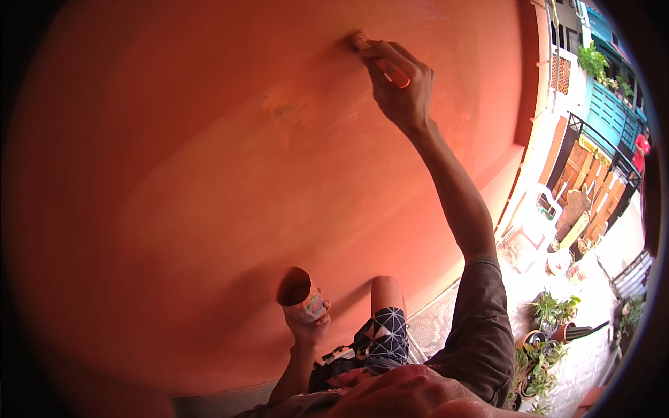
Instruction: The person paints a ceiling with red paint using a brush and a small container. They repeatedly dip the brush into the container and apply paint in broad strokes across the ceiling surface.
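Observation:
My right hand is raised high, its fingers closed round a paintbrush with an orange-red handle. The brush's bristle end touches the orange wall, near the top of the view. Lower down, my left hand is wrapped round a cup-like container with a printed side. Its mouth tilts toward me and its inside looks dark orange; how full it is I cannot tell. A rough, darker patch marks the wall below and left of the brush.
On the right, potted plants stand on the bright ground near a white plastic chair. Wooden boards lean by a black railing. A person in red is at the far right. My knee is close to the wall.

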Tool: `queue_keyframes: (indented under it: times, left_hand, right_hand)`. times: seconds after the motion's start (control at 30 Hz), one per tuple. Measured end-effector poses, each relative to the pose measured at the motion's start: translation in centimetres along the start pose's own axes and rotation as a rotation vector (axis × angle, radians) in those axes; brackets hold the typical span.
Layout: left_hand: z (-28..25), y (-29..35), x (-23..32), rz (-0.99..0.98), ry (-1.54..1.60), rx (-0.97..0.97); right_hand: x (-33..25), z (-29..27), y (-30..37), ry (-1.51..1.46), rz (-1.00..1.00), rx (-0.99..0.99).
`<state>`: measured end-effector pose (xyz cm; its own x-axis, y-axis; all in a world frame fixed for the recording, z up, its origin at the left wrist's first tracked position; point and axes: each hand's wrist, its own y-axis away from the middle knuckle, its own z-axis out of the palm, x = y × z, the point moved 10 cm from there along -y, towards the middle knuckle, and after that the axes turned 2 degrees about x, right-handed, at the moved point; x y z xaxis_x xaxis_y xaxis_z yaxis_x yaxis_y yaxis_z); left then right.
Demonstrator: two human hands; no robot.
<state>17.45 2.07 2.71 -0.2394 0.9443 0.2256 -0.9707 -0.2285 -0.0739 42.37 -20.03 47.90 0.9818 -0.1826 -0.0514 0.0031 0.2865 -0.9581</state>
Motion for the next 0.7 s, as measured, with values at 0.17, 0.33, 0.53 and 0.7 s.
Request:
queue_keyframes:
  times: [0.17,0.33,0.53,0.7]
  left_hand:
    - [1.3,0.2,-0.2,0.026,0.017,0.013]
    - [-0.1,0.3,0.3,0.06,0.014,0.025]
    - [-2.4,1.4,1.4,0.1,0.048,0.107]
    - [-3.2,1.7,2.5,0.101,0.026,-0.044]
  right_hand:
    - [-2.9,2.1,-0.8,-0.714,0.304,-0.163]
    - [10.8,-2.6,0.1,-0.567,0.533,0.014]
    - [22.9,-11.0,1.5,-0.123,0.502,0.319]
    - [22.6,-11.4,2.6,0.072,0.446,0.29]
